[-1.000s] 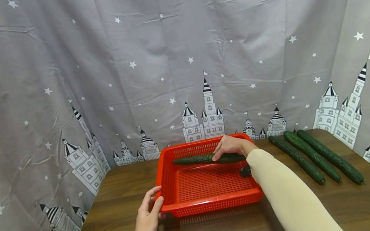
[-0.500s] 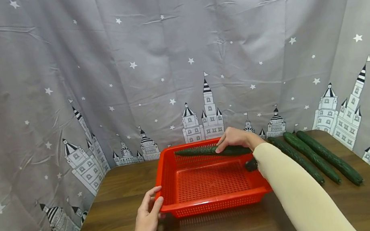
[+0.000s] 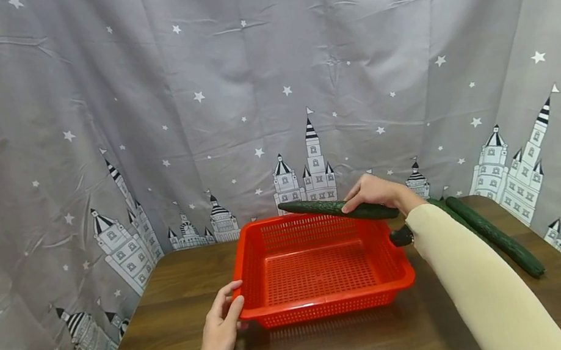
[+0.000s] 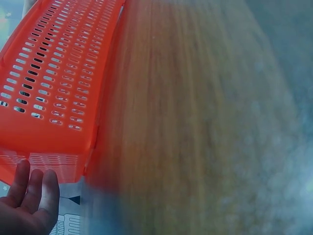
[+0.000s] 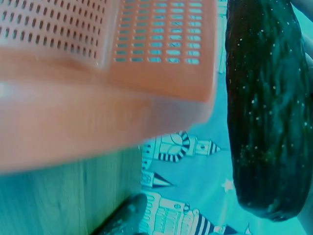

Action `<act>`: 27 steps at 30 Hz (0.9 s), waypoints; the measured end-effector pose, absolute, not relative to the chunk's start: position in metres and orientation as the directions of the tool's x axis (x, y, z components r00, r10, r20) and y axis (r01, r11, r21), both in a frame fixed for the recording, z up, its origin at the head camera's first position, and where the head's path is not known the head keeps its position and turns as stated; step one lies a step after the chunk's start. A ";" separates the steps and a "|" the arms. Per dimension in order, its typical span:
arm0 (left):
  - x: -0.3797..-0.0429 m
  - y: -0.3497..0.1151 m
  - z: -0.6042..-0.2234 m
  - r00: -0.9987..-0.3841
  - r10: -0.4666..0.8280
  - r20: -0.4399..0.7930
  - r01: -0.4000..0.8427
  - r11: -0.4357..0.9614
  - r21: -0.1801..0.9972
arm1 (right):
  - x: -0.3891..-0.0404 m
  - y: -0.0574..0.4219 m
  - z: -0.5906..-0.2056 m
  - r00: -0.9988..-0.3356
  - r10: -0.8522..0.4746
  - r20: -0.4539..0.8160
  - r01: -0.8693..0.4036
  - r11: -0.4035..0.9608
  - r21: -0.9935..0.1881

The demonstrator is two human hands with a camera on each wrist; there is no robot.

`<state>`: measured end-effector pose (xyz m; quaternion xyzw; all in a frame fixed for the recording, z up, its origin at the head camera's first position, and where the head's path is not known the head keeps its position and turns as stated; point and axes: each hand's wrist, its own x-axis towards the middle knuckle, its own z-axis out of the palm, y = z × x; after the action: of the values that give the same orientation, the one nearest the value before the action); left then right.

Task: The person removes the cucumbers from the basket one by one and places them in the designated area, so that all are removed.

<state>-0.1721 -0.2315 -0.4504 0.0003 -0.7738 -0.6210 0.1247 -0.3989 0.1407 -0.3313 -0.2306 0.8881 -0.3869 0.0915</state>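
My right hand [image 3: 372, 192] grips a long dark green cucumber [image 3: 314, 208] from above, about its middle. The cucumber is in the air over the back rim of the red plastic basket [image 3: 329, 300], its left end slightly higher. In the right wrist view the cucumber [image 5: 266, 112] fills the right side, with the basket's holed wall to its left. At the basket's left front corner my left hand [image 3: 219, 331] holds the rim between thumb and fingers. Its fingers [image 4: 33, 193] lie against the basket's outside in the left wrist view.
Other cucumbers [image 3: 496, 235] lie slanting on the brown wooden table [image 3: 185, 271], right of the basket; my right sleeve [image 3: 482, 283] partly covers them. A grey curtain [image 3: 229, 134] printed with castles and stars hangs behind the table.
My right hand has lifted the cucumber out of the basket, up and to the right, to above the back rim. The left hand stays on the basket's corner.
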 end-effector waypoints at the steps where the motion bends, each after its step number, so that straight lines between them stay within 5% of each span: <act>1: -0.172 -0.232 -0.450 -0.969 -0.156 0.193 0.155 0.229 0.961 | -0.399 0.144 -0.330 -0.879 -0.476 0.021 -0.340 0.597 -0.727; 27: -0.174 -0.235 -0.450 -0.978 -0.143 0.152 0.120 0.209 0.971 | -0.367 0.244 -0.343 -0.958 -0.278 0.074 -0.237 0.616 -0.751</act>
<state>-0.1735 -0.2350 -0.4495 0.0076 -0.7704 -0.6288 0.1046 -0.3671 0.2439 -0.3429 -0.1435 0.8984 -0.4143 0.0247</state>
